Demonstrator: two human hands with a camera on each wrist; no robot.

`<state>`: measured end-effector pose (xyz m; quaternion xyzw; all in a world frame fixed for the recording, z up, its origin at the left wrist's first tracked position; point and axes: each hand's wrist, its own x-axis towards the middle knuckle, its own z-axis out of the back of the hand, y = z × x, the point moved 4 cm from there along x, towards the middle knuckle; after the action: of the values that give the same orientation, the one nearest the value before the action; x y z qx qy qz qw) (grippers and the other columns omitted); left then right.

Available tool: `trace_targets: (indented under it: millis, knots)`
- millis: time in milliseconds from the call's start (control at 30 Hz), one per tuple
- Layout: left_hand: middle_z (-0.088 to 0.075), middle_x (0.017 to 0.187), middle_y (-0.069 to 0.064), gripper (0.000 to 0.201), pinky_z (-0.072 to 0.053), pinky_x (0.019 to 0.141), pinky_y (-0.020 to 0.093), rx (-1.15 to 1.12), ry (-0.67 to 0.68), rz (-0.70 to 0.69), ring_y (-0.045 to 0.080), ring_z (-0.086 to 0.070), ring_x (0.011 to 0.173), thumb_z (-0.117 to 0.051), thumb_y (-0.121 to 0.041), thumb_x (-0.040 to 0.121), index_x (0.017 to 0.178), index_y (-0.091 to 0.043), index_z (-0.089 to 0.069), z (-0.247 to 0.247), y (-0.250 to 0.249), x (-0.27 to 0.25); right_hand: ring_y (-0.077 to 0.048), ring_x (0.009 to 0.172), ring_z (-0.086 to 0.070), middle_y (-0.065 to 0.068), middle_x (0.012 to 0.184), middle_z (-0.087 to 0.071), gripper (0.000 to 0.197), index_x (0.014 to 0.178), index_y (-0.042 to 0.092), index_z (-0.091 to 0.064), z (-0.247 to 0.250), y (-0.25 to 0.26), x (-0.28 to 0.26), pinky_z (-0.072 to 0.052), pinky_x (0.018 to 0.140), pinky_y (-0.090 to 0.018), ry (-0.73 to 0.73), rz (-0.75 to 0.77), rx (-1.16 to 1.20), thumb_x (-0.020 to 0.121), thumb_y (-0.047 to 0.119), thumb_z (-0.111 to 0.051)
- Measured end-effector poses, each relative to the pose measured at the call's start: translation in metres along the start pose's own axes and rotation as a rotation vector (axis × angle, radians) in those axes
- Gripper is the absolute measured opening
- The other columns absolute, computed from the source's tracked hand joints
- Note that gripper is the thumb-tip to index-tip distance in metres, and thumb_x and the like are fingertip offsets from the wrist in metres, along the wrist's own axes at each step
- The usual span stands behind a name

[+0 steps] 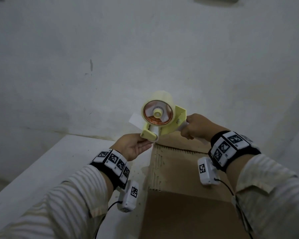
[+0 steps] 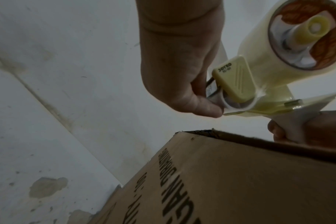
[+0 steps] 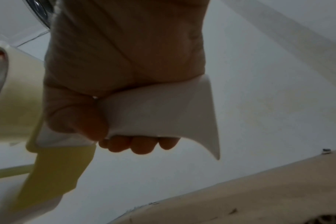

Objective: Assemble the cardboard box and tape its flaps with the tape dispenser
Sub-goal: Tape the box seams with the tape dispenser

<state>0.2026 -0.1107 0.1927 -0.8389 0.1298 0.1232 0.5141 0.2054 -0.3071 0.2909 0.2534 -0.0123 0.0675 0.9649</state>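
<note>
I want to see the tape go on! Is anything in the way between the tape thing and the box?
Nothing visible is. The right hand holds the tape dispenser just above the cardboard box, and only air shows between them. The left hand pinches the dispenser's front end, beside that gap.

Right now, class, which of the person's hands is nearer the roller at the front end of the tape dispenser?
Left. The left hand pinches at the roller of the tape dispenser; the right hand grips the white handle at the opposite end, above the cardboard box.

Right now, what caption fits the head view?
Right hand holds a tape dispenser above a cardboard box; left hand pinches its front end.
</note>
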Motion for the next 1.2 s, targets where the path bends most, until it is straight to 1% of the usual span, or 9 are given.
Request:
trace_targets:
  millis: [133, 233, 400, 467, 633, 733, 867, 1000, 1200]
  knots:
    - [-0.070, 0.060, 0.012, 0.020, -0.057, 0.048, 0.026, 0.050, -0.053, -0.032, 0.015, -0.068, 0.045, -0.043, 0.002, 0.096, 0.082, 0.002, -0.057, -0.001, -0.004, 0.001, -0.015, 0.037, -0.033, 0.004, 0.026, -0.037, 0.033, 0.043, 0.010, -0.037, 0.003, -0.004, -0.001, -0.029, 0.046, -0.021, -0.018, -0.022, -0.020, 0.060, -0.005, -0.062]
    - [-0.063, 0.080, 0.012, 0.017, -0.057, 0.052, 0.027, 0.042, -0.120, -0.033, 0.015, -0.067, 0.058, -0.043, 0.003, 0.096, 0.083, -0.001, -0.054, 0.012, -0.003, 0.004, -0.018, 0.041, -0.035, -0.002, 0.036, -0.042, 0.029, 0.044, 0.008, -0.041, 0.008, -0.013, -0.003, -0.032, 0.048, -0.023, -0.002, -0.050, -0.083, 0.060, -0.004, -0.063]
    - [-0.061, 0.081, 0.012, 0.019, -0.051, 0.080, 0.036, 0.042, -0.086, -0.018, 0.021, -0.062, 0.072, -0.043, 0.006, 0.095, 0.080, 0.001, -0.053, 0.012, 0.008, 0.004, -0.023, 0.052, -0.038, -0.009, 0.051, -0.045, 0.034, 0.039, 0.011, -0.041, 0.014, -0.024, -0.003, -0.033, 0.053, -0.026, 0.023, -0.132, -0.221, 0.060, -0.006, -0.062]
    - [-0.060, 0.081, 0.012, 0.020, -0.049, 0.083, 0.036, 0.037, -0.085, -0.021, 0.022, -0.061, 0.072, -0.042, 0.006, 0.095, 0.078, 0.001, -0.052, 0.008, 0.012, 0.003, -0.023, 0.052, -0.038, -0.008, 0.051, -0.046, 0.038, 0.036, 0.013, -0.041, 0.012, -0.027, -0.001, -0.033, 0.053, -0.026, 0.033, -0.158, -0.251, 0.060, -0.008, -0.061]
    - [-0.060, 0.078, 0.011, 0.019, -0.058, 0.055, 0.031, 0.016, -0.120, -0.014, 0.021, -0.062, 0.068, -0.044, 0.003, 0.095, 0.078, -0.001, -0.051, 0.009, 0.019, 0.009, -0.022, 0.049, -0.034, -0.007, 0.049, -0.041, 0.043, 0.031, 0.017, -0.035, 0.004, -0.032, 0.006, -0.033, 0.055, -0.028, 0.045, -0.212, -0.333, 0.059, -0.004, -0.060]
    - [-0.060, 0.078, 0.010, 0.018, -0.058, 0.067, 0.035, 0.005, -0.117, 0.009, 0.019, -0.064, 0.064, -0.048, 0.002, 0.095, 0.077, -0.001, -0.053, 0.009, 0.027, 0.012, -0.022, 0.052, -0.036, -0.007, 0.051, -0.042, 0.042, 0.027, 0.017, -0.035, -0.002, -0.036, 0.010, -0.034, 0.057, -0.029, 0.080, -0.239, -0.371, 0.055, -0.002, -0.060]
    - [-0.061, 0.076, 0.006, 0.018, -0.055, 0.044, 0.023, 0.038, -0.139, 0.033, 0.008, -0.065, 0.043, -0.049, 0.001, 0.094, 0.077, -0.004, -0.055, 0.009, 0.036, 0.015, -0.025, 0.057, -0.043, -0.008, 0.055, -0.047, 0.035, 0.025, 0.015, -0.037, -0.006, -0.041, 0.017, -0.038, 0.059, -0.031, 0.116, -0.260, -0.403, 0.049, 0.001, -0.059]
    - [-0.062, 0.079, 0.004, 0.017, -0.049, 0.055, 0.030, 0.094, -0.128, 0.062, 0.012, -0.063, 0.067, -0.050, 0.000, 0.093, 0.079, -0.007, -0.056, 0.006, 0.040, 0.018, -0.026, 0.060, -0.046, -0.011, 0.061, -0.051, 0.030, 0.034, 0.015, -0.041, -0.009, -0.042, 0.019, -0.041, 0.060, -0.033, 0.151, -0.254, -0.432, 0.051, 0.000, -0.060]
    - [-0.054, 0.076, 0.008, 0.007, -0.043, 0.060, 0.030, 0.462, -0.177, 0.034, 0.020, -0.047, 0.061, -0.059, -0.010, 0.090, 0.085, -0.006, -0.056, 0.003, 0.037, 0.024, -0.024, 0.061, -0.044, -0.014, 0.067, -0.050, 0.033, 0.042, 0.010, -0.042, -0.013, -0.039, 0.017, -0.038, 0.058, -0.030, 0.168, -0.243, -0.455, 0.063, -0.006, -0.062]
